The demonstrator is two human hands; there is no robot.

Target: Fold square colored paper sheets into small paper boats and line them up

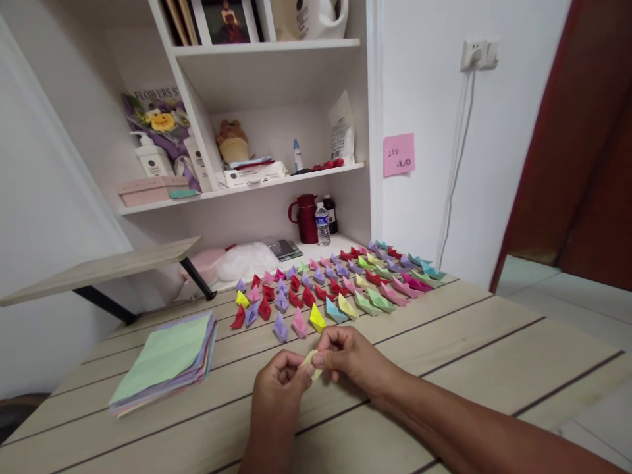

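Between my two hands is a small folded piece of pale yellow paper (309,359), partly covered by the fingers. My left hand (282,382) pinches its left side between thumb and fingertips. On the other side my right hand (345,355) grips it the same way, with the fingers curled. Just beyond the hands, rows of small folded paper boats in many colours stand on the table, among them a bright yellow boat (316,318), a pink boat (299,323) and a blue boat (336,311). A stack of coloured paper sheets (165,359), light green on top, lies at the left.
The wooden table (444,355) has dark plank lines. A small raised wooden shelf (113,266) on black legs stands at the left. Behind the boats are a plastic bag (247,261), a dark red jug (307,220) and a water bottle (322,226).
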